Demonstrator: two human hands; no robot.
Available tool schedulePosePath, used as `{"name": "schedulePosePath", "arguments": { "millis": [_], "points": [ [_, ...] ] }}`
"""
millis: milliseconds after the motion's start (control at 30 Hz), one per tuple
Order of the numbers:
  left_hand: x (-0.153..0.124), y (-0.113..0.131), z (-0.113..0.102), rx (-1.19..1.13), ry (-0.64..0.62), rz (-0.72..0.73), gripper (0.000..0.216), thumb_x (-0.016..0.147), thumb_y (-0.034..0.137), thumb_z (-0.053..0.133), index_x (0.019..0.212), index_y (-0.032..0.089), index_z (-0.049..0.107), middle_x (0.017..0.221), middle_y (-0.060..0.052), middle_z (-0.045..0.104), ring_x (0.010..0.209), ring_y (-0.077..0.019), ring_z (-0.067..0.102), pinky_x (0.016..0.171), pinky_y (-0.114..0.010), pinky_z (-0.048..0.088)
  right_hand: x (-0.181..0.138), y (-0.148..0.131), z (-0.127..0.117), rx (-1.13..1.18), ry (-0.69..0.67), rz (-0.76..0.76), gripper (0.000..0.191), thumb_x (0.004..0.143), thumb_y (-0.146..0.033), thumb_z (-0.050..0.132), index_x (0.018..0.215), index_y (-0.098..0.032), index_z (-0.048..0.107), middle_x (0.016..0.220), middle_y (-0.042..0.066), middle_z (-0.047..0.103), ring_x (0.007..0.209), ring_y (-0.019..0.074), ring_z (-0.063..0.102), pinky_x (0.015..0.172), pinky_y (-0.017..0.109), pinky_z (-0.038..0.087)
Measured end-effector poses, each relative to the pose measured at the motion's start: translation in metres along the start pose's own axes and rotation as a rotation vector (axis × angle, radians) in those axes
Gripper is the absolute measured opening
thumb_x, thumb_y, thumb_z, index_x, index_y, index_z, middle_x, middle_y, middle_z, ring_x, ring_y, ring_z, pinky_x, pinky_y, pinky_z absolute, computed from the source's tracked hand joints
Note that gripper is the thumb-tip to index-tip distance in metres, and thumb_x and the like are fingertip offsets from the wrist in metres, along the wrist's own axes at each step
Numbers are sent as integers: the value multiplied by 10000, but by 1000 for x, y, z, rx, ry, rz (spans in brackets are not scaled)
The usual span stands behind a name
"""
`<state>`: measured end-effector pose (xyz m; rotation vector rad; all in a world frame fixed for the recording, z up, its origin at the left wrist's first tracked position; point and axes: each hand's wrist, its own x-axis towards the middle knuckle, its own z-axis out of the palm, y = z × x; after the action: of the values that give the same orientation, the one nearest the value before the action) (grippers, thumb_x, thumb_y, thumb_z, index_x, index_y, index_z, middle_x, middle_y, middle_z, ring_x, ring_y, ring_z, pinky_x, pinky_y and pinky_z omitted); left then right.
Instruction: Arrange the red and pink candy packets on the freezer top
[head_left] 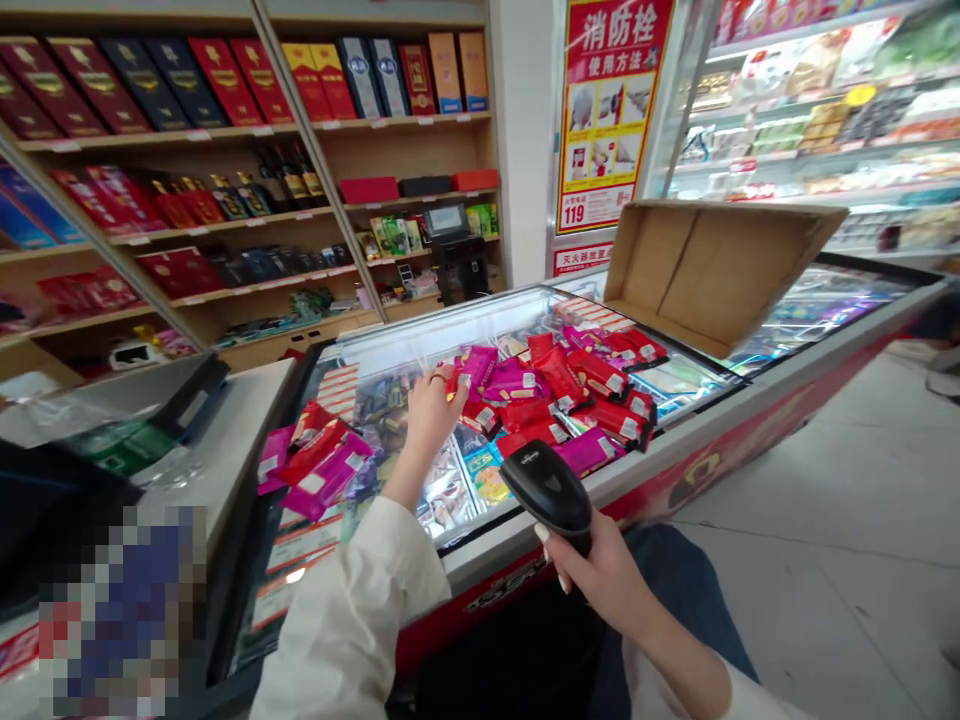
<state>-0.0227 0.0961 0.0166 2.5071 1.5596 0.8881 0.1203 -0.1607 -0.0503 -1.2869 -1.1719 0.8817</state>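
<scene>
Head view. Item one: your right hand (604,580), fingers wrapped tight round the handle of a black barcode scanner (550,488), its head tilted up toward the freezer. Item two: your left hand (433,408), fingertips pinching the edge of a red packet (454,384) at the left side of the packet pile (577,395). The pile, red and magenta, lies on the freezer's glass lid (679,385). A smaller heap (319,462) lies further left. An open cardboard box (712,270) stands behind the pile.
</scene>
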Motion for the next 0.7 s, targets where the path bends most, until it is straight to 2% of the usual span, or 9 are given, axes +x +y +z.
{"name": "schedulePosePath", "arguments": {
  "millis": [167,333,433,533,600,700],
  "points": [
    [14,14,24,-33,-37,-51,568,999,479,629,1425,103,644,1449,-247,696,1393,-435,612,1171,-574,462,3,-16,9,-3,86,-44,254,935,-430,675,799,-236,586,504,-57,540,430,137,502,487,255,432],
    [17,8,33,-231,2,-75,465,936,405,650,1307,125,659,1331,-247,748,1301,-432,690,1121,-565,515,-12,-19,26,41,154,-29,247,923,-430,689,812,-242,573,533,-69,533,441,131,511,495,245,434],
    [12,6,31,-533,76,-117,378,862,382,722,1175,202,609,1158,-165,792,1119,-364,774,1009,-492,591,-30,-20,39,71,225,9,299,922,-484,708,822,-245,560,558,-71,533,443,122,501,494,243,432],
    [1,11,26,-964,97,-147,452,788,373,788,1094,261,474,1023,-75,791,943,-269,803,867,-401,631,-50,-26,51,98,264,50,341,903,-529,731,843,-250,545,539,-81,517,432,120,484,496,248,436],
    [-9,17,21,-1232,49,-171,548,719,387,846,1046,279,419,973,-36,786,881,-232,804,817,-366,634,-61,-31,55,103,267,69,348,894,-542,731,861,-253,539,534,-84,519,423,123,489,493,251,441],
    [-27,26,15,-1464,-147,-169,644,592,386,949,1006,266,471,942,-16,792,858,-225,804,817,-368,642,-75,-37,55,40,282,53,305,914,-512,705,869,-253,551,531,-80,531,412,127,496,491,255,445]
  ]
}}
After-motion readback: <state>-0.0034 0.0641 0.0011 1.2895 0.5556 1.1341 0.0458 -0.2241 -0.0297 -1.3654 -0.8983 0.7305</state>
